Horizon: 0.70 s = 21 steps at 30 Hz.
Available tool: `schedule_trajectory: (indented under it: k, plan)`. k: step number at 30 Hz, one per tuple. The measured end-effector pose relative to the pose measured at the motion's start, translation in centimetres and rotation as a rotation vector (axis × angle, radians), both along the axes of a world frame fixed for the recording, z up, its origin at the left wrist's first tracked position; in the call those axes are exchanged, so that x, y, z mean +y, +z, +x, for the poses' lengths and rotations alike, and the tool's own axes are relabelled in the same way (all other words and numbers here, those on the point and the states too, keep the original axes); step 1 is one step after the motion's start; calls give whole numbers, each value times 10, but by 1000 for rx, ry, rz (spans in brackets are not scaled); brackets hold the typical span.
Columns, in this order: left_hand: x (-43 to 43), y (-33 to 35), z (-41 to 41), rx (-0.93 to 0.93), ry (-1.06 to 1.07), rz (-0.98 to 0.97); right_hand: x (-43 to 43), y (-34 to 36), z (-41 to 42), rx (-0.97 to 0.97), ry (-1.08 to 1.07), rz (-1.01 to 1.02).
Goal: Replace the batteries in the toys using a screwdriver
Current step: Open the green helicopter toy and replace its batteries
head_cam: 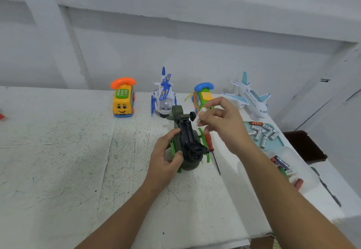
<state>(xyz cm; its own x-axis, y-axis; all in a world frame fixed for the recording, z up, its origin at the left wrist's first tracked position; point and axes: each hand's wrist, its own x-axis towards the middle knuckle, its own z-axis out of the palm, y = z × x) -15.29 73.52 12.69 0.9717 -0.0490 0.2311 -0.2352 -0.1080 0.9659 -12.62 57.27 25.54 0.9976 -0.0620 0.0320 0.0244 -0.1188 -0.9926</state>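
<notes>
**A:** Where is the green helicopter (187,143)?
**B:** It lies upside down on the bench (68,151), black underside up. The left hand (166,157) clamps its left flank, with the thumb over the edge and the fingers curled round the body.

**A:** And the right hand (220,123)?
**B:** It is raised over the helicopter's far end, clear of the toy. Thumb and fingertips pinch a small white battery (199,120). The two hands are apart.

**A:** Screwdriver (212,149)?
**B:** Red handle, dark shaft. It lies flat on the bench just right of the green helicopter, beside its green skid, tip pointing toward the person. Neither hand is on it.

**A:** Spare cells?
**B:** Well right of the green helicopter is a pale blue tray (276,142) with a loose heap of white cells. Nearer the person than the tray is a clear tub (289,151) holding darker cells, red and black among them. The labels are too blurred to read.

**A:** Other toys?
**B:** There is a row beyond the green helicopter, along the wall:
- a yellow phone-bus (123,102), far left
- a white-and-blue helicopter (164,96), close behind
- a green phone toy (202,98), behind and to the right, partly hidden by the right hand
- a white airplane (252,98), furthest right
</notes>
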Motion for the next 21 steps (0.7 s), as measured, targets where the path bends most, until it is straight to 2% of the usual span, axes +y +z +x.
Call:
schedule_trajectory:
  k: [5,7,21]
  plan:
    - [0,0,0,-22,8,0,12,-9,-9,-102,64,-466]
    - [0,-1,0,-22,9,-2,13,-13,-8,-157,89,-592]
    - [0,-1,0,-37,-1,7,10,-23,5,-233,161,-859]
